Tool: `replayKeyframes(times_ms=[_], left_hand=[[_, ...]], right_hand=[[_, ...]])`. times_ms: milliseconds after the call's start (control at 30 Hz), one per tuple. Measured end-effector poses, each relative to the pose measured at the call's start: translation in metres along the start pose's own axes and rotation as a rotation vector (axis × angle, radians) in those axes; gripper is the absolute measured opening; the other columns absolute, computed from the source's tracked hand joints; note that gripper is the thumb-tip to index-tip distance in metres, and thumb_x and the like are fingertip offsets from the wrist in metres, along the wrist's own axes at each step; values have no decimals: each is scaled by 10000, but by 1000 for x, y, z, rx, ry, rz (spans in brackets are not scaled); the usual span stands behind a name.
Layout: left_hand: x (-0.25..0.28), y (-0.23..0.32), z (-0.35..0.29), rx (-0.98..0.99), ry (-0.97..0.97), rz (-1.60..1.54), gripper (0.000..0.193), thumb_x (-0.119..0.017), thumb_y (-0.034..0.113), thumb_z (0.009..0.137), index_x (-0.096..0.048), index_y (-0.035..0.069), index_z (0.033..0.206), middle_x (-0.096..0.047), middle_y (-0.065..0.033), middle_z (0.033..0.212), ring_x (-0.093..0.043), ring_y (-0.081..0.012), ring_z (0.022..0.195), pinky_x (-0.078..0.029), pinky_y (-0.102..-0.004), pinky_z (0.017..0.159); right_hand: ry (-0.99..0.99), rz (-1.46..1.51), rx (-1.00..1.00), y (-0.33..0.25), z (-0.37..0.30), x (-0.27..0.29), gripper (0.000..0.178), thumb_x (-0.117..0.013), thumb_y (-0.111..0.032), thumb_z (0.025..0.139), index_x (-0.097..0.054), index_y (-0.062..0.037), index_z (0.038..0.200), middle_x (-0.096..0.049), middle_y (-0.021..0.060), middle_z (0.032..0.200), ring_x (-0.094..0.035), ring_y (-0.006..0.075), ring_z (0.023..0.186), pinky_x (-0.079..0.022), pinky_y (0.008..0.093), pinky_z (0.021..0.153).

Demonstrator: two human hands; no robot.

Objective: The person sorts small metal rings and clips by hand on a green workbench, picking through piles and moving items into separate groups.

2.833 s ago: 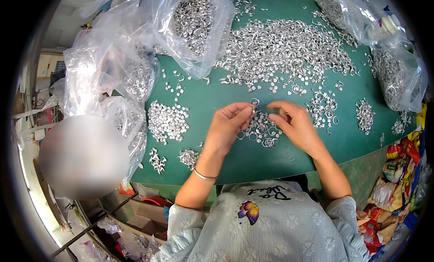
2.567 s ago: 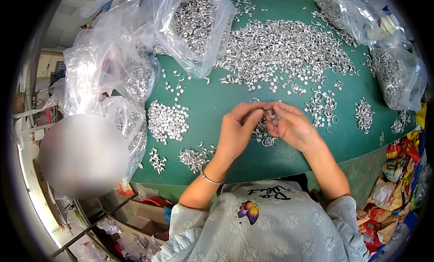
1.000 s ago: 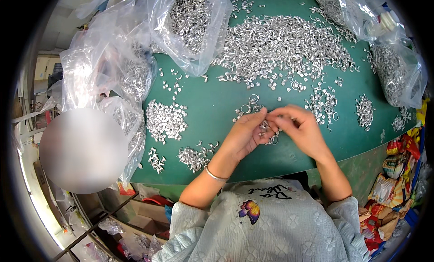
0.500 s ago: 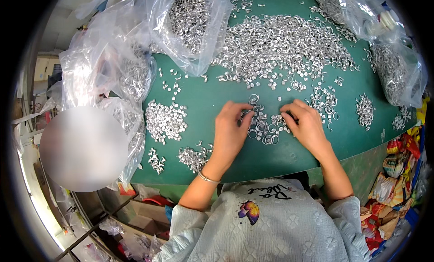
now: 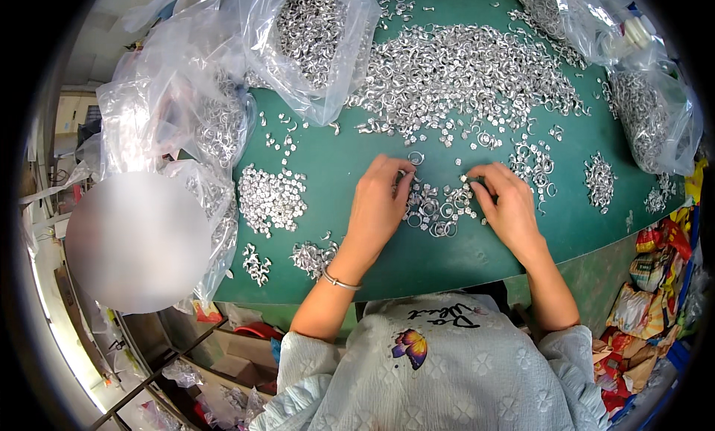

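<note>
My left hand [image 5: 378,191] (narrow, contents indiscernible) and right hand [image 5: 511,205] (parted) flanked the ring pile [image 5: 428,208], presumably for easy reach.

Together a second ago, the bare left hand [image 5: 375,199] and bare right hand [image 5: 511,208] now flank loose, round silver-coloured metal rings [image 5: 439,210].

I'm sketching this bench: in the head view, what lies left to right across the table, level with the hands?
Broad pile of small silvery pieces, left hand, pile with rings between the hands, right hand, narrow silvery heap, smaller heap farther right.
</note>
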State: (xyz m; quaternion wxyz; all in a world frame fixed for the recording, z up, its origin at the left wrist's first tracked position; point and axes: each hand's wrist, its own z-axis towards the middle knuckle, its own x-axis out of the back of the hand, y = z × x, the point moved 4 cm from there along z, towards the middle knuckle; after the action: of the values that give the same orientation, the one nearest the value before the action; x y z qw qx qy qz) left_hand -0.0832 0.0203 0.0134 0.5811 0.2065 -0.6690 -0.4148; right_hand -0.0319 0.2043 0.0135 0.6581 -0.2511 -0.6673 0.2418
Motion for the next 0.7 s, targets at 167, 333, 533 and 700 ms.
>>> replayKeyframes(times_ms=[167, 333, 533, 700], left_hand=[[-12, 14, -11, -157, -115, 148, 167, -649, 49, 759, -620, 35, 923, -537, -118, 796, -542, -292, 667, -437, -382, 602], [-13, 12, -14, -110, -164, 180, 148, -631, 33, 757, -604, 38, 902, -543, -119, 826, -553, -303, 683, -442, -387, 616], [-6, 6, -21, -56, -98, 196, 166, -605, 14, 769, -591, 44, 932, -545, -120, 826, -553, -301, 670, -436, -385, 613], [0, 5, -25, -9, -60, 250, 161, -608, 22, 778, -611, 58, 935, -532, -112, 793, -546, -288, 649, -435, -379, 600]], right_hand=[[102, -120, 108, -20, -6, -8, 105, -652, -106, 759, -601, -64, 841, -548, 89, 742, -575, 284, 635, -444, 391, 552], [-50, -57, 3, -5, -3, -10, 129, -677, -121, 738, -586, -58, 804, -546, 81, 758, -584, 282, 688, -447, 390, 555], [105, -134, 76, -23, -5, -10, 122, -669, -112, 733, -566, -55, 764, -539, 77, 756, -583, 264, 705, -450, 386, 535], [92, -192, 123, -27, -1, -21, 129, -656, -96, 718, -536, -54, 741, -525, 90, 737, -567, 266, 666, -449, 384, 532]])
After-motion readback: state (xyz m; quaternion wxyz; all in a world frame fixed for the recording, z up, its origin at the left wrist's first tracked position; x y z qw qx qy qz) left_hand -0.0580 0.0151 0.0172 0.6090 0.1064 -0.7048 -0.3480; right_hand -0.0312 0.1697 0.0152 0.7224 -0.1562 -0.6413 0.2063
